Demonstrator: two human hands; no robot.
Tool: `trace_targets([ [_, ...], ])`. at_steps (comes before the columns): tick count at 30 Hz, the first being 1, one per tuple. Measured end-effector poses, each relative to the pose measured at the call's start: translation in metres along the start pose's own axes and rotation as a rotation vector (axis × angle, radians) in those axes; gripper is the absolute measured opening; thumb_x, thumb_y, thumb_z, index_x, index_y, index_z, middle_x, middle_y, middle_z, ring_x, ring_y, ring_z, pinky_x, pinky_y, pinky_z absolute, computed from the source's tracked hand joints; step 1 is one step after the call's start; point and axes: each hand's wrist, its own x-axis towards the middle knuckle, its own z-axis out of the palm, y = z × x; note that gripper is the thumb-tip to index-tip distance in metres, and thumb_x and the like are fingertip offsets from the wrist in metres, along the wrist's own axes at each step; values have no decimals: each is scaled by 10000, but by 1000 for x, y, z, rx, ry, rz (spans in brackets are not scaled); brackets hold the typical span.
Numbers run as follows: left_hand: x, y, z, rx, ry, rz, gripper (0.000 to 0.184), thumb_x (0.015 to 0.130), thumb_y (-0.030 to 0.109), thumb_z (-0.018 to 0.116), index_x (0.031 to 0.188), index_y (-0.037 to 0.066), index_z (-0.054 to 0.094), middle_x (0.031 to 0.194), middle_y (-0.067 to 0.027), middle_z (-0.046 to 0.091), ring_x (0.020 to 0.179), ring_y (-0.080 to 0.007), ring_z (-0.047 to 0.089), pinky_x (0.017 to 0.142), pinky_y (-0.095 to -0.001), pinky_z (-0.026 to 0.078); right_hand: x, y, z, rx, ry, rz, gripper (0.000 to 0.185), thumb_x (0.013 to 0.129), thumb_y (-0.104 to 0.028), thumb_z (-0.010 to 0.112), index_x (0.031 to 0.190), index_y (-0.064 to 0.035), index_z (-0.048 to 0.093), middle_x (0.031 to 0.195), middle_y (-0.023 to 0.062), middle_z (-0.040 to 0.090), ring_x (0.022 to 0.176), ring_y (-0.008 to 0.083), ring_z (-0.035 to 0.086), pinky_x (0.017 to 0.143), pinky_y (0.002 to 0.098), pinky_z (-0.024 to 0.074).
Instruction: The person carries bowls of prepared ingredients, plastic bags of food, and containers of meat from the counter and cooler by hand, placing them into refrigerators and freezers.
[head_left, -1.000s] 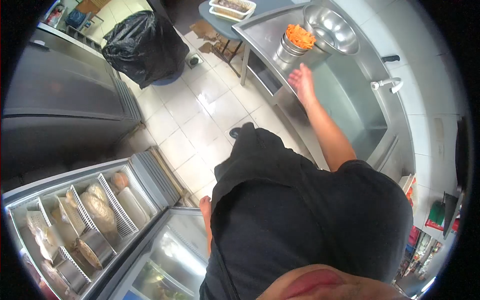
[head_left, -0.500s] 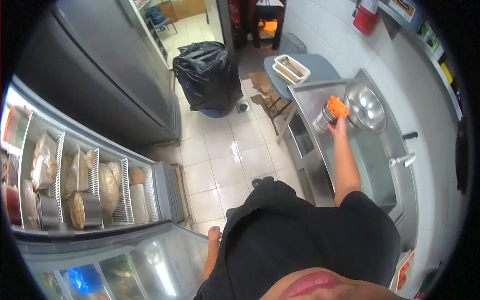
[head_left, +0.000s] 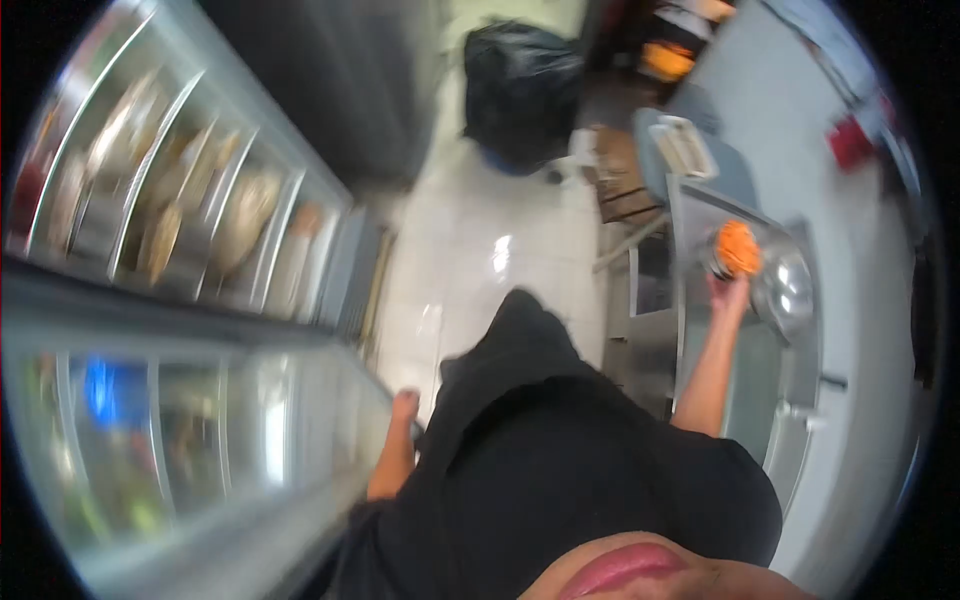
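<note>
My right hand (head_left: 730, 290) is wrapped round a metal container heaped with orange carrot pieces (head_left: 738, 248). It is over the far end of the steel sink counter (head_left: 695, 205), beside a large steel bowl (head_left: 785, 290). I cannot tell whether the container touches the counter. Low on the left, my left hand (head_left: 405, 405) is closed at the outer edge of the open glass fridge door (head_left: 330, 400). Its fingers are smeared and partly hidden. Wire-divided sections inside the fridge (head_left: 340, 250) hold bagged food and metal pots, all blurred.
A bin with a black bag (head_left: 522, 95) stands on the tiled floor ahead. Past the sink, a grey table (head_left: 735, 175) carries white trays (head_left: 685, 148), with cardboard (head_left: 615, 170) beside it. The sink tap (head_left: 800, 415) is at the right wall.
My view has turned, so the fridge and door sit higher and the sink farther right. My right hand still holds the container; my left hand stays by the door edge.
</note>
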Motion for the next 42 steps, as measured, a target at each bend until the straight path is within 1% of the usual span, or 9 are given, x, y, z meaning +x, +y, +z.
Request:
trace_targets([
  [1, 6, 5, -19, -36, -282, -247, 297, 788, 238, 495, 782, -25, 635, 796, -248, 630, 774, -385, 632, 709, -478, 485, -6, 2, 4, -53, -63, 46, 325, 891, -262, 541, 1151, -68, 543, 1085, 104, 594, 936, 261, 594, 771, 455, 561],
  [4, 18, -8, -5, 40, -173, -110, 297, 783, 237, 489, 820, -11, 649, 891, -258, 629, 888, -397, 614, 768, -477, 480, -30, 11, 47, -101, -231, 100, 353, 869, -239, 528, 1158, -40, 561, 1122, 133, 596, 970, 287, 608, 817, 465, 544],
  [7, -1, 26, -15, -134, -80, -271, 313, 805, 258, 524, 927, 3, 659, 983, -198, 656, 969, -347, 617, 866, -414, 480, -42, 55, 89, -174, -326, 202, 380, 877, -252, 518, 1200, -53, 546, 1149, 148, 593, 1002, 294, 604, 837, 499, 529],
  [14, -29, 57, -37, -376, 43, -517, 286, 841, 232, 514, 922, -3, 654, 961, -203, 654, 941, -328, 629, 836, -396, 487, -82, 225, 217, -284, -587, 539, 326, 876, -215, 550, 1135, -18, 552, 1124, 138, 578, 1014, 288, 574, 861, 469, 524],
  [18, -69, 19, -15, -364, 17, -557, 319, 862, 252, 485, 826, -35, 618, 853, -234, 624, 827, -368, 617, 737, -434, 480, -141, 308, 311, -423, -750, 641, 393, 869, -217, 541, 1212, -31, 497, 1137, 138, 575, 1017, 280, 584, 877, 462, 509],
  [23, -117, 26, -9, -536, 149, -845, 280, 862, 246, 528, 801, -8, 627, 744, -161, 638, 732, -234, 626, 700, -363, 484, -222, 399, 436, -551, -861, 652, 431, 822, -164, 553, 1193, 20, 433, 1161, 188, 533, 1002, 351, 600, 815, 473, 545],
  [30, -108, 103, -50, -810, 315, -1089, 169, 861, 180, 558, 862, 27, 631, 694, -36, 592, 635, -112, 560, 538, -254, 438, -286, 578, 575, -672, -1045, 685, 530, 814, -201, 586, 1254, 28, 400, 1191, 193, 526, 988, 309, 591, 774, 437, 548],
  [33, -109, 135, -62, -825, 399, -1167, 195, 870, 200, 567, 925, 24, 629, 725, -48, 603, 648, -120, 573, 552, -257, 463, -321, 617, 625, -713, -1108, 673, 461, 821, -196, 567, 1224, -11, 440, 1145, 139, 547, 892, 259, 608, 719, 383, 543],
  [42, -124, 219, -54, -799, 496, -1380, 229, 885, 228, 578, 981, 24, 621, 764, -57, 627, 666, -135, 594, 563, -272, 480, -382, 678, 702, -773, -1084, 606, 579, 806, -210, 614, 1292, -9, 372, 1168, 160, 539, 936, 260, 602, 651, 401, 540],
])
